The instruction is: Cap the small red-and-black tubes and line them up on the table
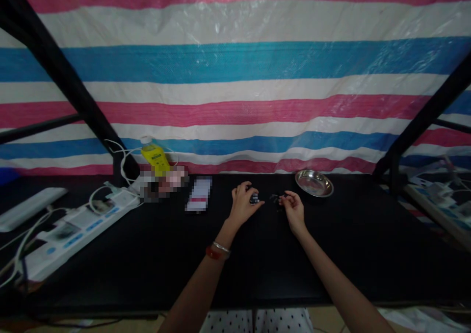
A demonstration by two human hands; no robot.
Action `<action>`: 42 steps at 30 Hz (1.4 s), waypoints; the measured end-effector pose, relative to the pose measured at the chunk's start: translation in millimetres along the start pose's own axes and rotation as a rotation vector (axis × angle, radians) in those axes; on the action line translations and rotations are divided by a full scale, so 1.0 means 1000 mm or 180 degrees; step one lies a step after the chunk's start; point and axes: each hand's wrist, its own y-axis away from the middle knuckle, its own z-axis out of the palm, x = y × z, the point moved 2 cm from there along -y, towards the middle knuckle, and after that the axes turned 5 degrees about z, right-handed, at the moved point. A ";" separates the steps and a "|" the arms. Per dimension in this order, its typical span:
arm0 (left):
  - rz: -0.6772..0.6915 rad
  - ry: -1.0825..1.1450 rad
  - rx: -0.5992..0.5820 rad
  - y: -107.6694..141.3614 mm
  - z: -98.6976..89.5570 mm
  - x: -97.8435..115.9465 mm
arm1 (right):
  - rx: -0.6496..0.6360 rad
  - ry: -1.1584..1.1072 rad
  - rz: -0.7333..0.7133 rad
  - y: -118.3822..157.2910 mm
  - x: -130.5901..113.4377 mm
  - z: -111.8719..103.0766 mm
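Over the middle of the black tabletop (265, 264), my left hand (242, 201) curls around a small dark, shiny metallic piece (254, 198). Its kind is too small to make out. A short way to the right, the fingertips of my right hand (293, 209) pinch together at a tiny dark item, largely hidden by the fingers. Beside those fingertips, a few small dark bits (274, 197) show against the black surface; whether they lie on the table or are held, I cannot tell. A gap separates the two hands.
A round metal dish (314, 183) sits behind my right hand. To the left are a phone (199, 194), a yellow bottle (155, 157) and a long white power strip (84, 230) with cables. Black frame posts (392, 159) flank the table; striped sheeting (257, 63) hangs behind.
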 end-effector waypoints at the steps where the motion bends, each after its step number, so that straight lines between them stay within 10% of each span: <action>1: -0.0031 -0.0006 -0.0048 0.001 -0.002 -0.004 | 0.0151 0.0019 -0.0102 0.000 0.000 -0.001; 13: -0.0023 -0.0113 -0.0542 0.009 -0.016 -0.015 | 0.1521 -0.0222 -0.0348 0.002 0.005 0.011; 42: 0.0239 0.0655 -0.0102 0.017 -0.001 0.001 | 0.0412 -0.0088 -0.0481 0.042 -0.018 0.065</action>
